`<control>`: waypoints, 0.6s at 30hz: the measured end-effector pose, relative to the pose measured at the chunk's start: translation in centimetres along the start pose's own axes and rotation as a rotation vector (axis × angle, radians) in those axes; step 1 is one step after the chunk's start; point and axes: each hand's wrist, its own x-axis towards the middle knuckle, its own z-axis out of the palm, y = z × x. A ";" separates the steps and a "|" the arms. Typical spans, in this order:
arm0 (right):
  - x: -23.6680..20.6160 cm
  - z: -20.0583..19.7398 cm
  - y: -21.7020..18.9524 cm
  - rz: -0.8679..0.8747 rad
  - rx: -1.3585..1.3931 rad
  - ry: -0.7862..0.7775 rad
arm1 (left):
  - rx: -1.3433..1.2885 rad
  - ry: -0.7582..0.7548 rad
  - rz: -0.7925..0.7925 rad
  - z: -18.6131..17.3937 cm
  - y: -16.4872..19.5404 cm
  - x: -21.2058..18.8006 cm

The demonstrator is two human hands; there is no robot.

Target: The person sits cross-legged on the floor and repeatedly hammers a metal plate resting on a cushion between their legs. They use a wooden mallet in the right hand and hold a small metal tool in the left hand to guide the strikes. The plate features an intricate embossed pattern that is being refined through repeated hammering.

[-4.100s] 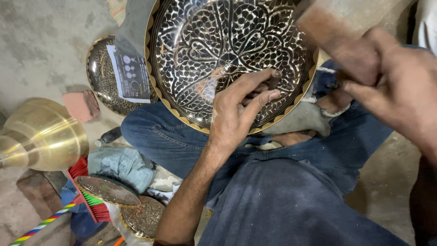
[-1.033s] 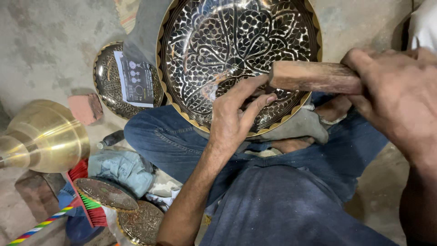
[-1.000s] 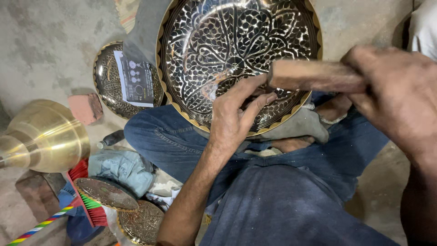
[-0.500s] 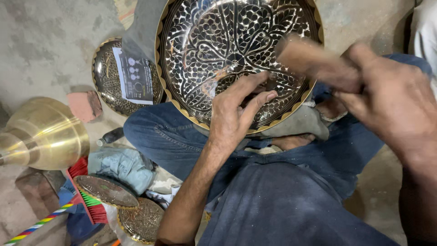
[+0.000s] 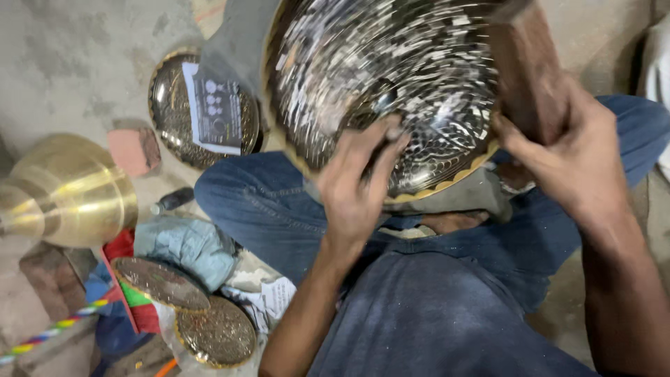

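A large round engraved metal plate, dark with a gold scalloped rim, rests tilted on my lap over my crossed legs in blue jeans. My left hand lies on its lower part, fingers pinching a thin metal tool against the engraved surface. My right hand grips the handle of a wooden mallet, raised at the plate's right edge. The picture is blurred by motion.
A smaller engraved plate with a paper sheet on it lies on the concrete floor at the left. A shiny brass vessel, a pink block, a grey cloth and two small engraved discs sit at the lower left.
The mallet has swung from lying across the plate to a raised position at its right edge. The view has moved closer and blurred. My left hand stays on the plate.
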 end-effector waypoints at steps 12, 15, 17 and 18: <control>-3.4 -2.1 -4.1 -0.097 -0.596 0.016 | -0.019 -0.132 -0.189 -0.1 0.4 -0.3; -2.5 -2.7 -5.7 -0.240 -0.691 0.015 | -0.007 -0.114 -0.197 0.0 0.6 -0.4; -1.7 -2.9 -6.5 -0.352 -0.731 -0.022 | -0.019 -0.118 -0.207 0.0 0.5 -0.3; -1.4 -3.0 -6.8 -0.403 -0.738 -0.058 | 0.024 -0.118 -0.201 0.0 0.5 -0.3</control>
